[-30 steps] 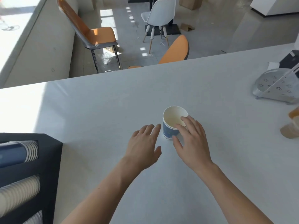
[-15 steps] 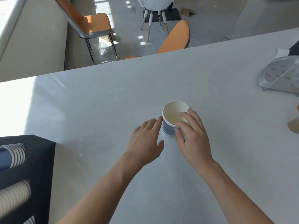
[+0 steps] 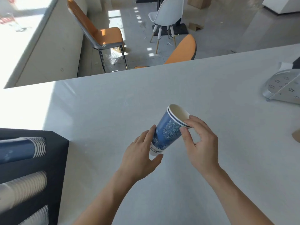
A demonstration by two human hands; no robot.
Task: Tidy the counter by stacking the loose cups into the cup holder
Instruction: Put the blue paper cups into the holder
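Observation:
Blue patterned paper cups (image 3: 168, 130), two nested by the double rim, are lifted off the white counter (image 3: 100, 111) and tilted, mouth up and to the right. My right hand (image 3: 199, 143) pinches the rim between thumb and fingers. My left hand (image 3: 141, 153) cups the white base from the left and below. The black cup holder (image 3: 60, 153) stands at the left edge, with a blue cup stack (image 3: 22, 150) lying in its top slot and white ribbed stacks (image 3: 24, 187) in the slots below.
A perforated metal stand (image 3: 282, 88) sits at the right edge of the counter, with a brown object (image 3: 297, 135) partly cut off below it. Orange chairs (image 3: 103, 34) and a white chair (image 3: 167, 15) stand on the floor beyond the counter's far edge.
The cup stood upright on the counter with my hands closing around it. It is now lifted and tilted, with my right hand on the rim and my left hand at the base.

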